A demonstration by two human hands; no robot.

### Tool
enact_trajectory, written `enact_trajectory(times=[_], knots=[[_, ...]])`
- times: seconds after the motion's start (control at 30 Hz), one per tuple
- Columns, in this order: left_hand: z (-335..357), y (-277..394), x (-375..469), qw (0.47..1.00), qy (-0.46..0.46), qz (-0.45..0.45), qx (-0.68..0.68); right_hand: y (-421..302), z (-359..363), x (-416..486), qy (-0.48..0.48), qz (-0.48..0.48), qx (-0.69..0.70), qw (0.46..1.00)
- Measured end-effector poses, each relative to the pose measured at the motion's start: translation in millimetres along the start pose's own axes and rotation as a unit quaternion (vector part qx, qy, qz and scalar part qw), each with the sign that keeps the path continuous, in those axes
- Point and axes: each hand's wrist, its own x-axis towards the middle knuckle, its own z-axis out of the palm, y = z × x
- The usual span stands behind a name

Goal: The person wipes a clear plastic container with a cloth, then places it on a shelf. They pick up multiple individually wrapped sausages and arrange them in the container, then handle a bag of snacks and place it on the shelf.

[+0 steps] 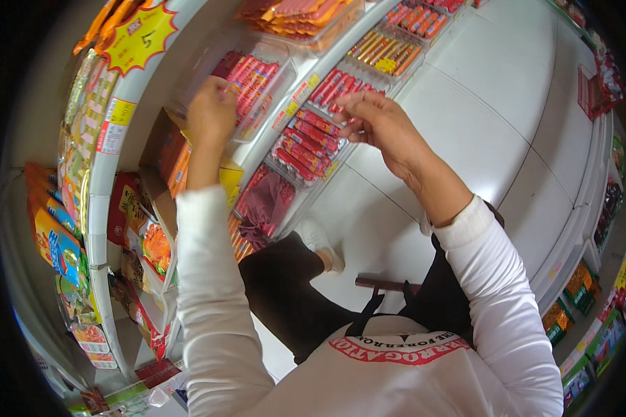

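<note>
My left hand (212, 112) is over the near edge of a clear plastic bin (287, 78) of red-wrapped sausages (253, 78); its fingers are curled and blurred, and whether they hold anything is hidden. My right hand (368, 117) hovers above the lower shelf, fingers bent and apart with nothing visible between them. Under and beside it are a bin of red sausages (334, 88) and another of red and purple wrapped sausages (310, 143). A crumpled maroon cloth (266, 206) lies on the bin nearer my knee.
Orange packs (302, 15) fill a bin further up. An open cardboard box (159, 135) stands left, beside shelves with hanging snack bags (57, 245). Price tags line the shelf edge (250, 148). Across the tiled floor (480, 104) are another shelf and a red basket (594, 96).
</note>
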Motion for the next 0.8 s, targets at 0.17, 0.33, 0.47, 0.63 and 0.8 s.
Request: enact_trajectory(times=[0.17,0.33,0.47,0.63,0.8], knots=[[-1,40,-132,0.962,0.136,0.143,-0.189,-3,-2,-2,0.017,-0.017,0.011,1.0],[119,20,-204,0.912,-0.271,-0.104,-0.289,-1,-1,-5,0.003,-0.01,0.011,1.0],[214,-28,-184,0.928,-0.118,-0.27,-0.229,-1,-3,-5,0.01,-0.004,0.008,1.0],[253,-18,-162,0.877,-0.138,-0.422,-0.187,-2,-4,-1,0.015,-0.007,0.015,1.0],[266,-11,-152,0.855,-0.157,-0.457,-0.19,0,-2,-1,0.013,0.004,0.018,1.0]])
